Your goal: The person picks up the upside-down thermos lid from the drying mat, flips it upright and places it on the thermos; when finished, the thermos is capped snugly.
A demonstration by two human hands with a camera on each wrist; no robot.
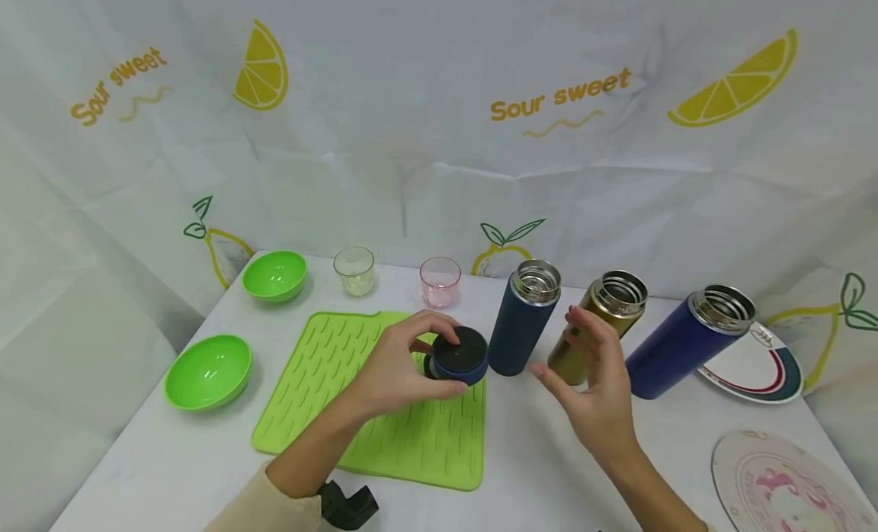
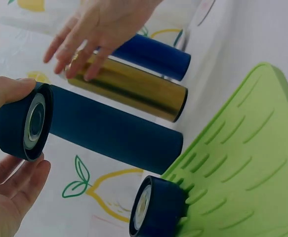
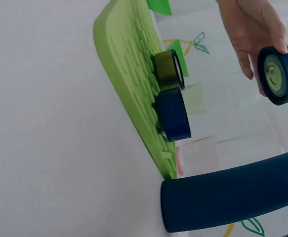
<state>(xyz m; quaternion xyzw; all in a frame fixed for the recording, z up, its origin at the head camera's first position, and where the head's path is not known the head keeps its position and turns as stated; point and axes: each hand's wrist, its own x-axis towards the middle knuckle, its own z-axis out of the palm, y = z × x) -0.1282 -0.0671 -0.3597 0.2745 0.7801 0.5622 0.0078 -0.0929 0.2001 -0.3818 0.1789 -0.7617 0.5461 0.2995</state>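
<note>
My left hand (image 1: 398, 364) pinches a dark blue bottle lid (image 1: 461, 357) between thumb and fingers, above the green mat (image 1: 302, 410). The lid's ringed underside (image 2: 34, 121) shows in the left wrist view. To its right, an uncapped dark teal bottle (image 1: 517, 326) stands upright. My right hand (image 1: 600, 395) is empty, thumb and fingers apart, in front of an open gold bottle (image 1: 569, 357) that it partly hides. On the mat lie a gold lid (image 3: 167, 70) and a blue lid (image 3: 173, 116), largely hidden by my left hand in the head view.
An uncapped blue bottle (image 1: 675, 349) stands right of the gold one. Behind the mat are a greenish glass (image 1: 355, 273) and a pink glass (image 1: 440, 282). Two green bowls (image 1: 274, 277) sit at left. A rimmed plate (image 1: 751, 372) and a pink-patterned round mat (image 1: 782, 479) lie at right.
</note>
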